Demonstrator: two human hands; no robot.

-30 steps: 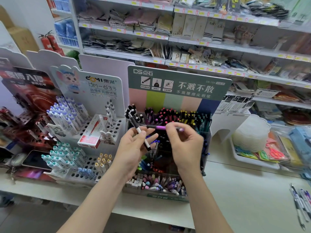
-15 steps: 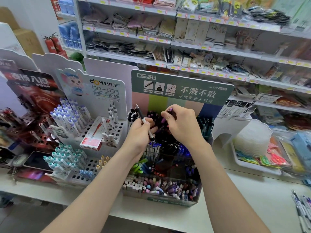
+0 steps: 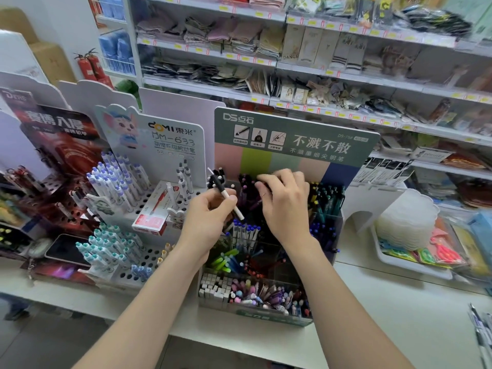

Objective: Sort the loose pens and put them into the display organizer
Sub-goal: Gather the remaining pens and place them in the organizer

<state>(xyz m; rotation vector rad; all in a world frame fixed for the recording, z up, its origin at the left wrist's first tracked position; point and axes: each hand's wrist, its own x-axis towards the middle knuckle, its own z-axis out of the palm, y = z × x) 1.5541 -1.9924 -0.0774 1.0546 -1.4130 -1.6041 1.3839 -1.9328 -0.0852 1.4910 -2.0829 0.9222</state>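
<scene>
The green tiered display organizer [image 3: 269, 316] stands on the white counter, its compartments full of pens. My left hand [image 3: 210, 222] grips a black-and-white pen [image 3: 223, 189], slanted, just in front of the back-left compartment of black pens [image 3: 216, 177]. My right hand [image 3: 286, 206] reaches into the back row, fingertips pinched on a purple pen [image 3: 251, 202] among other purple pens; my fingers hide most of it. Several loose pens [image 3: 482, 332] lie at the counter's right edge.
A white DOMI pen stand [image 3: 149, 198] with blue-capped pens and a red box sits to the left. Beside it is a dark red display [image 3: 56, 161]. A white tray [image 3: 407, 265] of packets sits to the right. Stocked shop shelves rise behind.
My right hand carried the purple pen from mid-air up and back into the organizer's back row. My left hand rose slightly, keeping the black-and-white pen.
</scene>
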